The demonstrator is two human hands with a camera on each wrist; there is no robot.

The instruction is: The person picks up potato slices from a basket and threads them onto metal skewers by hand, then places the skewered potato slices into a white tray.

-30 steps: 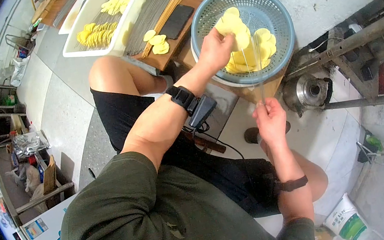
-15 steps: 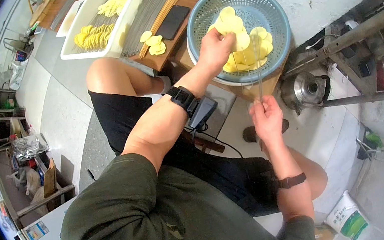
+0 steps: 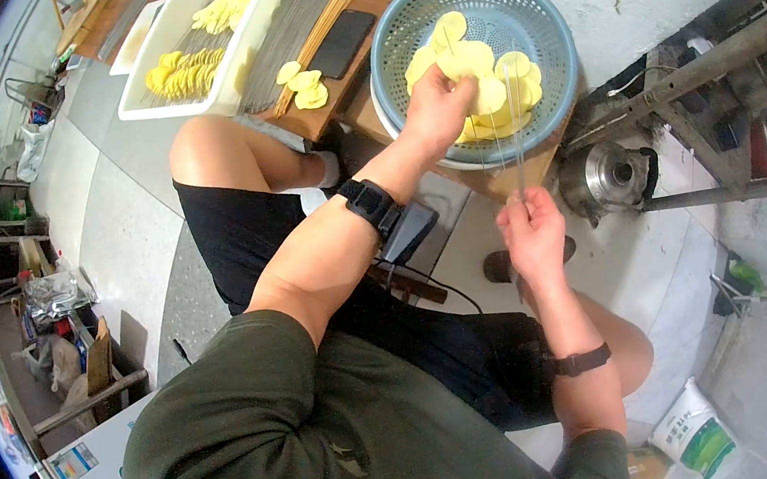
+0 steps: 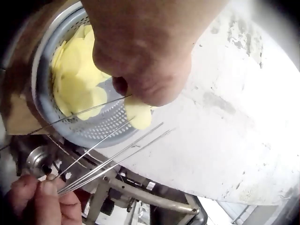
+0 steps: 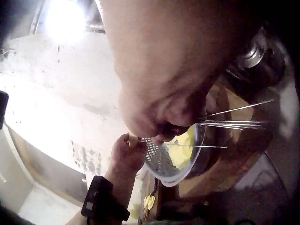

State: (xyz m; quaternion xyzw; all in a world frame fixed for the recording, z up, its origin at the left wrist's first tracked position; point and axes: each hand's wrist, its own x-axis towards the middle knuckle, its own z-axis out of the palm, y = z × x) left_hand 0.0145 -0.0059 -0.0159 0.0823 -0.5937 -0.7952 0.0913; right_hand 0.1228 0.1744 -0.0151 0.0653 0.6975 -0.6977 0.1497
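Observation:
Beneath my left hand is a blue-grey plastic colander with thin, round yellow slices, likely potato, lying in it. That hand pinches a few potato slices between thumb and fingers. One thin metal skewer runs out from the pinch, as the left wrist view shows. Lower down, near the colander's front edge, my right hand grips several metal skewers by their ends. Their free ends point up over the colander, one overlapping the slice under my left fingers in the left wrist view. My right fingertips are partly hidden in the right wrist view.
Left of the colander, a wooden table holds a white tub of skewered slices, rows of skewers, a dark phone-like slab and a few loose slices. A metal kettle and metal frame stand right.
My left hand has shifted slightly toward me and to the right with the pinched slices. My right hand keeps its grip on the skewers almost in place. The whole head view has drifted slightly.

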